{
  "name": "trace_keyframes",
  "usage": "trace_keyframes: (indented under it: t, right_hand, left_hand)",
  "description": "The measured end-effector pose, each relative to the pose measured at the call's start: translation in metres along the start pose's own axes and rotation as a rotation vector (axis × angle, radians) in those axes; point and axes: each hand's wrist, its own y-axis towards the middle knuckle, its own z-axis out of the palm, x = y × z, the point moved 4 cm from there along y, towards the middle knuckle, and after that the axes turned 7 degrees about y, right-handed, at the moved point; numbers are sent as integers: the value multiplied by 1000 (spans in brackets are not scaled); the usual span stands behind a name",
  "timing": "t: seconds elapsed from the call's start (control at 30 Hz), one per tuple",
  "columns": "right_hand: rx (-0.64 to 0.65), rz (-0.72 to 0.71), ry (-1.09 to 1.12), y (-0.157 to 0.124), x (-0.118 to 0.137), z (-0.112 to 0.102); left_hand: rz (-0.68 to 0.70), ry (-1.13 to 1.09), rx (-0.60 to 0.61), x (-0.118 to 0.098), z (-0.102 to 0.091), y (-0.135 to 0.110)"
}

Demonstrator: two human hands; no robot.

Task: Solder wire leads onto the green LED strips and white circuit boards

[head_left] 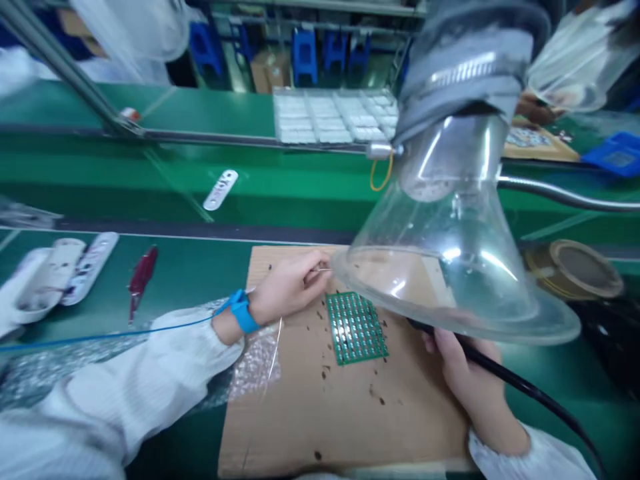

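Observation:
A small green circuit board (pixel 356 327) lies on a scorched brown cardboard mat (pixel 320 407). My left hand (pixel 290 285), with a blue wrist strap (pixel 243 311), pinches a thin solder wire (pixel 324 270) just above the board's far left corner. My right hand (pixel 463 370) is wrapped round a black soldering iron handle (pixel 495 373); its tip is hidden under a clear fume hood (pixel 445 267) that hangs over the board's right side.
White power strip housings (pixel 75 270) and red cutters (pixel 141 273) lie at the left. Another white strip (pixel 221 189) rides the green conveyor (pixel 150 180). A tray of white parts (pixel 335 117) sits behind, a tape roll (pixel 575 268) at the right. A person's hand (pixel 535 107) works at the far right.

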Motion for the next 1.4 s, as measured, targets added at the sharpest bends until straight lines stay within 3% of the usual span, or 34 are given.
trace_keyframes:
  t: [0.1, 0.17, 0.23, 0.33, 0.43, 0.57, 0.8, 1.1, 1.27, 1.4]
  right_hand:
    - [-46, -12, -15, 0, -5, -5]
    - [-44, -5, -9, -1, -11, -7]
    - [-47, 15, -20, -3, -19, -8]
    - [-91, 41, -42, -8, -27, -10]
    - [-121, 78, -36, -10, -32, -9]
    - [-114, 119, -28, -8, -29, -9]
    - [-96, 50, 93, -1, -15, -8]
    - [-74, 22, 110, -6, -19, -5]
    - [-81, -4, 108, -3, -12, -6]
    - [-99, -32, 105, -4, -8, -9]
  left_hand:
    - [-55, 228, -95, 48, -53, 13]
    - [-324, 367, -341, 95, -103, 10]
    - [-544, 502, -398, 137, -138, 0]
    - [-806, 654, -322, 187, -160, -22]
    - [-910, 667, -243, 213, -157, -37]
    - [-944, 660, -185, 223, -152, -40]
    - [-1019, 685, -227, 223, -159, -45]
    - [-1115, 639, -219, 244, -162, -51]
    - [-1142, 598, -295, 242, -165, -57]
    - [-1054, 536, -332, 229, -174, -56]
